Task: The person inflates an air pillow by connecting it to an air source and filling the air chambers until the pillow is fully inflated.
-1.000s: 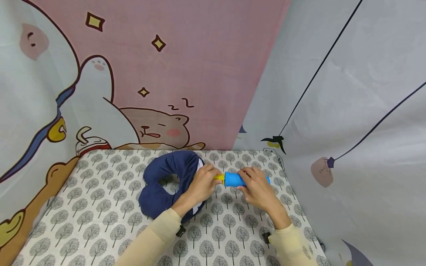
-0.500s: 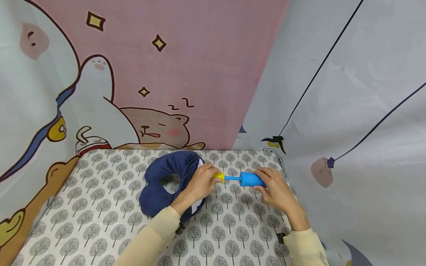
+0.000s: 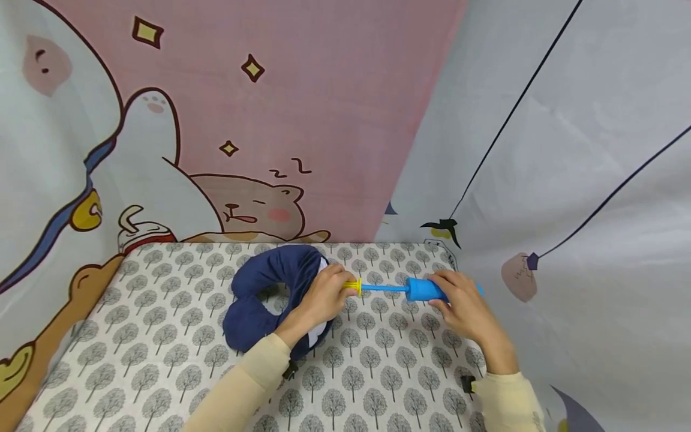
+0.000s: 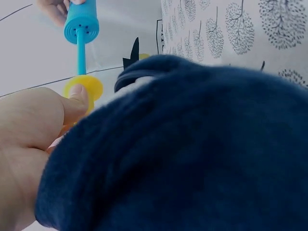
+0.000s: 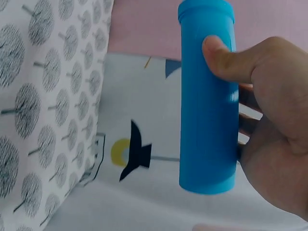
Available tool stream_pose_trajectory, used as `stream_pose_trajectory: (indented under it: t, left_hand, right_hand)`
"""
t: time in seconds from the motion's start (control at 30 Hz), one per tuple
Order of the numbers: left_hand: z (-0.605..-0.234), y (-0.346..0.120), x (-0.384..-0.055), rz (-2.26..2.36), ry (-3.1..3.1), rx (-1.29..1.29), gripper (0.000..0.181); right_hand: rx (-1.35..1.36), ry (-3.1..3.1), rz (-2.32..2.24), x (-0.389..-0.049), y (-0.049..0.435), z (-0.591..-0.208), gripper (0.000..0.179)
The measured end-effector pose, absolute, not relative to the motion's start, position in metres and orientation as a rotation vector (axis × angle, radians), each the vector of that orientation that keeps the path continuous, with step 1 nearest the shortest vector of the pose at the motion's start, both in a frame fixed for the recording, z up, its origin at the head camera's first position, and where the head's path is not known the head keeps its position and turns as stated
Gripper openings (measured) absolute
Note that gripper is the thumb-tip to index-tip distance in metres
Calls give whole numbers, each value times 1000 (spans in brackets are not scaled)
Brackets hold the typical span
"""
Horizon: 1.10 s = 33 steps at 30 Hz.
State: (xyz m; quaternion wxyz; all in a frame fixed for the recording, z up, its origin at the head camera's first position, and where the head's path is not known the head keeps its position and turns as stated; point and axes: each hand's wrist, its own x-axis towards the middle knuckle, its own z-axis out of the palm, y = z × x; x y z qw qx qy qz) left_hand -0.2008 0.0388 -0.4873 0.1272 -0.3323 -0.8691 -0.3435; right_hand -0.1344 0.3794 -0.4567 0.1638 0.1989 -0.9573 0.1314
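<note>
The left hand point(image 3: 323, 295) grips a yellow, seemingly ridged handle point(image 3: 353, 285), the right hand point(image 3: 467, 303) a smooth blue barrel point(image 5: 208, 120), thin rod point(image 3: 384, 288) between.

The blue pump point(image 3: 421, 290), its thin rod point(image 3: 384, 288) exposed, points its yellow end point(image 3: 354, 287) toward the navy U-shaped pillow point(image 3: 296, 273).

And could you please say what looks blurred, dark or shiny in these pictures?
Left wrist: the navy pillow looks dark and blurred, filling much of the frame; right wrist: a small glint on the blue cylinder, beside the right hand; head: fairly even light, the left hand reasonably clear.
</note>
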Motion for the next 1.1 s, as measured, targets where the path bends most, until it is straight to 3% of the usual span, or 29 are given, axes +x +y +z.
stream_pose_trajectory:
  t: [1.1]
  left_hand:
    - [-484,38,-203,-978,-2523,-1005,17]
  right_hand:
    - [714,-2637,355,-153,301,-467,52]
